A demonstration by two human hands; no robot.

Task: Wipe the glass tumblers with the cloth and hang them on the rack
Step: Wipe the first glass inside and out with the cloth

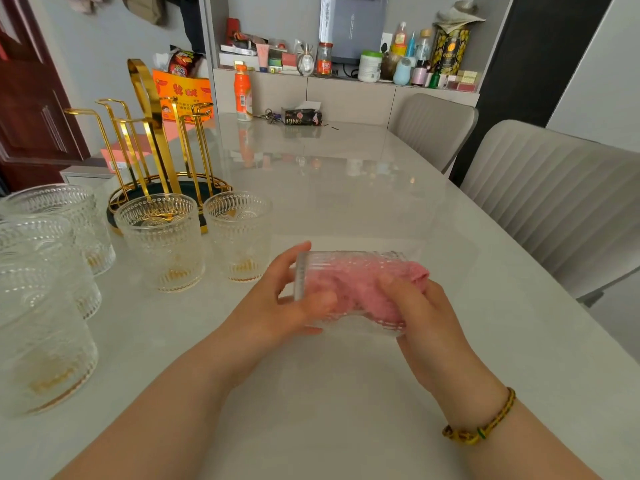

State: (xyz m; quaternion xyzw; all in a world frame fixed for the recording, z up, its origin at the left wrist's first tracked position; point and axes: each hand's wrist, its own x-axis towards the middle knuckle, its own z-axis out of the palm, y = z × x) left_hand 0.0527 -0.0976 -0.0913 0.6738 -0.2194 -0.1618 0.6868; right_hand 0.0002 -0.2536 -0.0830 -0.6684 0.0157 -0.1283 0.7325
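We hold the tumbler on its side, just above the table, with both hands clamped on it. Our left hand curls round the base end, fingers over the top and thumb on the near side. Our right hand grips the mouth end, thumb pressed on the ribbed glass wall and fingers underneath. The pink cloth fills the inside of the glass between the two hands, and a bunch of it bulges out of the mouth just above the right knuckles.

Beyond the grip the tabletop lies open up to an orange bottle and a dark tissue pack at the far end. To the right of the right hand the table's edge runs off diagonally, with two grey chairs tucked close against it. To the left of the left hand the room is tighter: two standing tumblers sit upright near the fingers, and the gold rack rises just behind them, all its pegs bare. Further left, more tumblers crowd together by the table's edge.
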